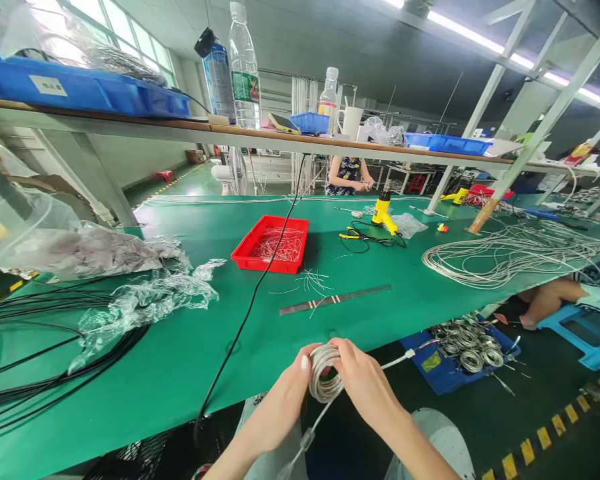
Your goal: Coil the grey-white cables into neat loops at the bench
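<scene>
A small coil of silvery wire (pixel 324 375) sits between both my hands, just below the near edge of the green table (pixel 180 360). My left hand (pixel 294 387) grips the coil's left side with its fingers closed. My right hand (pixel 361 379) wraps over the coil's top and right side. One loose end with a white tip (pixel 405 357) sticks out to the right. Another strand hangs down toward my lap.
A metal ruler (pixel 335 299) lies ahead of my hands. Beyond it are a red tray of wire pieces (pixel 271 244), a yellow heat gun (pixel 383 212) and a loose wire bundle (pixel 510 250). Blue bin of finished coils (pixel 467 350) on the floor right. Black cables (pixel 40 347) and plastic bags left.
</scene>
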Demonstrator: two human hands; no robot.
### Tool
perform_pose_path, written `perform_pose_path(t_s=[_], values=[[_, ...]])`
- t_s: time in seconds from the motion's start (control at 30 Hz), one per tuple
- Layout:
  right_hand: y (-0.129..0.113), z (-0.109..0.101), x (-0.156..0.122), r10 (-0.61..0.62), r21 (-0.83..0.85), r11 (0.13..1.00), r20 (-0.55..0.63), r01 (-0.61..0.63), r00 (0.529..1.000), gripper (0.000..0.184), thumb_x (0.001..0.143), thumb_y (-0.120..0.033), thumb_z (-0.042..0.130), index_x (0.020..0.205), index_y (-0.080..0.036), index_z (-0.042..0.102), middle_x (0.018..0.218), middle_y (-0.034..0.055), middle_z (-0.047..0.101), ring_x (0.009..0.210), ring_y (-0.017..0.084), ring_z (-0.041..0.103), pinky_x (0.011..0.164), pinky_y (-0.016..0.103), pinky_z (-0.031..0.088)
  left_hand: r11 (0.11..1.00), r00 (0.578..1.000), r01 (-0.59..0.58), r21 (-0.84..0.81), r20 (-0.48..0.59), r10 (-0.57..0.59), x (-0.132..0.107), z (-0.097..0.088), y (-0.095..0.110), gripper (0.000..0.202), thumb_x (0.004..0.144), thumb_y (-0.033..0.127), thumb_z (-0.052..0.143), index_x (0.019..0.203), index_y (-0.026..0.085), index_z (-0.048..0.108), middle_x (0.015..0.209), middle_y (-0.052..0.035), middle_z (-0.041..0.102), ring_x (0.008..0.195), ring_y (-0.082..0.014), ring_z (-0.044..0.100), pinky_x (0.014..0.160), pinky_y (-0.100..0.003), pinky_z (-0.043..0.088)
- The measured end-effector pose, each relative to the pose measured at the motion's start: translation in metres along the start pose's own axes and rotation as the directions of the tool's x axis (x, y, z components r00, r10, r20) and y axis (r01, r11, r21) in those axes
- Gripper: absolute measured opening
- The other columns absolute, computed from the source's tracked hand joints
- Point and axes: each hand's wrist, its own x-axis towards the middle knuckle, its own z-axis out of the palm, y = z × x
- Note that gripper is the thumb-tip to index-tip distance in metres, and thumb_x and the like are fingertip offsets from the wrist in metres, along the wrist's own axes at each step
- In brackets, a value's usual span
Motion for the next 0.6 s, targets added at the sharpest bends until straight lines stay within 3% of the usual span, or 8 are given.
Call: perform_pose_path(t_s=[0.07, 0.17, 0.23, 0.3, 0.43, 0.53, 0.6], values=[[-0.006, 0.007, 0.007, 0.030, 0.010, 1.000, 0.005, -0.030, 1.000, 0.031, 0.090, -0.014, 0.038, 0.113, -0.014, 0.059, 0.107, 0.0154, 0.069, 0.088, 0.027, 0.070, 0.069, 0.036, 0.055, 0.973, 0.992, -0.042, 0.225, -0.110, 0.068, 0.003, -0.005, -0.006, 0.052, 0.094, 0.050, 0.036, 0.137, 0.020, 0.038, 0.138, -0.0134, 0.048, 0.124, -0.0272, 0.045, 0.107, -0.044, 0.032], [-0.013, 0.008, 0.018, 0.021, 0.145, 0.989, 0.036, -0.026, 0.999, 0.038, 0.094, -0.029, 0.038, 0.124, -0.014, 0.056, 0.116, 0.0148, 0.067, 0.102, 0.027, 0.066, 0.084, 0.039, 0.053, 0.928, 0.949, -0.061, 0.367, -0.266, 0.167, 0.015, -0.015, -0.013, 0.046, 0.094, 0.044, 0.037, 0.128, 0.016, 0.050, 0.127, -0.0153, 0.058, 0.114, -0.0292, 0.055, 0.097, -0.043, 0.043], [-0.015, 0.006, 0.027, 0.022, 0.319, 0.947, 0.064, -0.042, 0.998, 0.042, 0.094, -0.039, 0.040, 0.127, -0.018, 0.056, 0.119, 0.0115, 0.066, 0.109, 0.026, 0.062, 0.091, 0.039, 0.050, 0.951, 0.953, -0.037, 0.308, -0.275, 0.126, 0.025, -0.025, -0.012, 0.041, 0.093, 0.045, 0.038, 0.118, 0.020, 0.059, 0.111, -0.0110, 0.066, 0.088, -0.0254, 0.066, 0.076, -0.035, 0.054], [-0.013, 0.006, 0.038, 0.048, 0.433, 0.898, 0.091, -0.083, 0.995, 0.045, 0.093, -0.042, 0.040, 0.127, -0.019, 0.056, 0.111, 0.0099, 0.069, 0.099, 0.024, 0.065, 0.086, 0.037, 0.052, 0.968, 0.962, -0.021, 0.251, -0.260, 0.088, 0.034, -0.036, -0.006, 0.039, 0.091, 0.047, 0.043, 0.113, 0.022, 0.064, 0.103, -0.0078, 0.069, 0.067, -0.0207, 0.068, 0.060, -0.030, 0.054], [-0.005, 0.015, 0.059, 0.083, 0.441, 0.889, 0.106, -0.121, 0.991, 0.050, 0.095, -0.043, 0.031, 0.131, -0.015, 0.053, 0.085, 0.0068, 0.070, 0.054, 0.014, 0.061, 0.057, 0.029, 0.052, 0.968, 0.961, -0.044, 0.246, -0.254, 0.108, 0.053, -0.056, 0.000, 0.039, 0.089, 0.047, 0.048, 0.115, 0.023, 0.064, 0.103, -0.0070, 0.069, 0.061, -0.0179, 0.067, 0.058, -0.028, 0.053], [-0.004, 0.020, 0.067, 0.100, 0.421, 0.902, 0.006, -0.093, 0.995, 0.050, 0.094, -0.041, 0.034, 0.134, -0.014, 0.048, 0.105, 0.0114, 0.064, 0.059, 0.012, 0.060, 0.063, 0.030, 0.053, 0.977, 0.966, -0.023, 0.210, -0.249, 0.076, 0.071, -0.072, -0.007, 0.042, 0.088, 0.047, 0.050, 0.120, 0.021, 0.060, 0.087, -0.0059, 0.069, 0.056, -0.0178, 0.065, 0.046, -0.027, 0.051], [-0.004, 0.019, 0.066, 0.114, 0.391, 0.918, -0.115, -0.061, 0.987, 0.045, 0.093, -0.038, 0.036, 0.132, -0.018, 0.049, 0.121, 0.0135, 0.054, 0.069, 0.012, 0.059, 0.070, 0.032, 0.052, 0.987, 0.961, 0.007, 0.162, -0.275, 0.038, 0.082, -0.084, -0.014, 0.044, 0.087, 0.048, 0.050, 0.120, 0.019, 0.054, 0.087, -0.0063, 0.068, 0.054, -0.0177, 0.063, 0.039, -0.026, 0.050]])
